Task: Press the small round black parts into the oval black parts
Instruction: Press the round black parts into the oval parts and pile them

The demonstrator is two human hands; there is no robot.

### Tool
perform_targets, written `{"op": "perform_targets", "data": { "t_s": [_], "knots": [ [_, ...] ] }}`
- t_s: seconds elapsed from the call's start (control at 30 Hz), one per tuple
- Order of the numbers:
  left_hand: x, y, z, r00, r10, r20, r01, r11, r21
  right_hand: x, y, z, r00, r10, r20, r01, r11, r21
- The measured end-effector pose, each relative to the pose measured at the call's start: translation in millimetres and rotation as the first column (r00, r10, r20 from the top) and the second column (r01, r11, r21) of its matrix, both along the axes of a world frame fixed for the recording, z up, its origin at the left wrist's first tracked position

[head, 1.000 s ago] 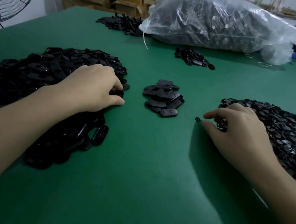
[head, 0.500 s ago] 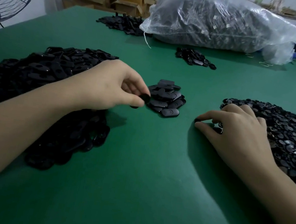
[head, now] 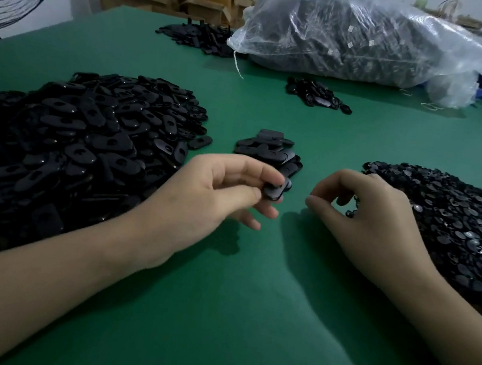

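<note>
Oval black parts [head: 86, 137] lie heaped on the knuckle side of the left hand [head: 220, 192]. Thumb and curled fingertips [head: 270, 174] pinch one oval part [head: 274, 190] by its edges, raised off the green table [head: 231, 319]. Its long axis seems to run out from the fingertips toward the right hand [head: 372, 221]. It looks light, rigid and glossy, so probably slippery. It is best held at the rim, with the recess left clear. The right hand's fingers are curled, and whether they hold a small round part cannot be told. Round parts [head: 449, 222] spread beyond its knuckles.
</note>
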State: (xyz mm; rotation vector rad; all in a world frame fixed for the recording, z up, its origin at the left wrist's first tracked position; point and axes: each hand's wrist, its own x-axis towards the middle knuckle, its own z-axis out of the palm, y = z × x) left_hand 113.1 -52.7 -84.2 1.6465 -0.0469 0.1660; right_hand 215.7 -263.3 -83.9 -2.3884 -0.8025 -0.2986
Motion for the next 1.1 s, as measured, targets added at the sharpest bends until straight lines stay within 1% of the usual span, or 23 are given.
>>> {"op": "perform_targets", "data": {
  "t_s": [0.07,0.1,0.13,0.23,0.3,0.33,0.63,0.83,0.97,1.1],
  "knots": [
    [0.6,2.7,0.9,1.0,0.001,-0.002,-0.002,0.99,-0.138,-8.0,2.5,3.2,0.988,0.083,-0.131,-0.059,0.983,0.172],
    [1.0,3.6,1.0,1.0,0.017,0.005,-0.015,0.984,-0.175,-12.4,3.8,4.6,0.969,0.142,-0.201,-0.09,0.964,0.25],
    [1.3,4.0,0.1,0.999,0.042,0.022,-0.037,0.983,-0.178,-16.4,5.0,5.5,0.941,0.202,-0.271,-0.11,0.942,0.318],
    [2.4,2.5,-5.8,0.989,0.103,0.108,-0.094,0.992,-0.086,-24.4,9.4,4.5,0.822,0.355,-0.445,-0.101,0.86,0.499],
    [2.9,1.0,-8.3,0.985,0.1,0.144,-0.094,0.994,-0.047,-26.5,11.2,4.0,0.746,0.434,-0.504,-0.067,0.803,0.592],
    [3.3,0.6,-9.0,0.984,0.094,0.152,-0.089,0.995,-0.039,-27.0,11.9,4.5,0.723,0.455,-0.52,-0.05,0.785,0.617],
    [3.8,-2.0,-8.5,0.986,0.066,0.152,-0.069,0.997,0.018,-23.6,11.8,4.7,0.643,0.489,-0.59,0.065,0.733,0.678],
    [3.5,-1.2,-8.1,0.978,0.107,0.181,-0.133,0.981,0.142,-22.2,10.5,8.3,0.551,0.592,-0.588,0.119,0.642,0.758],
    [3.6,-0.2,-8.3,0.973,0.116,0.201,-0.152,0.973,0.176,-22.5,11.0,8.6,0.533,0.62,-0.576,0.116,0.621,0.775],
    [4.8,0.6,-11.3,0.976,0.103,0.194,-0.135,0.977,0.162,-22.8,11.2,8.0,0.552,0.615,-0.563,0.091,0.627,0.774]
  ]
}}
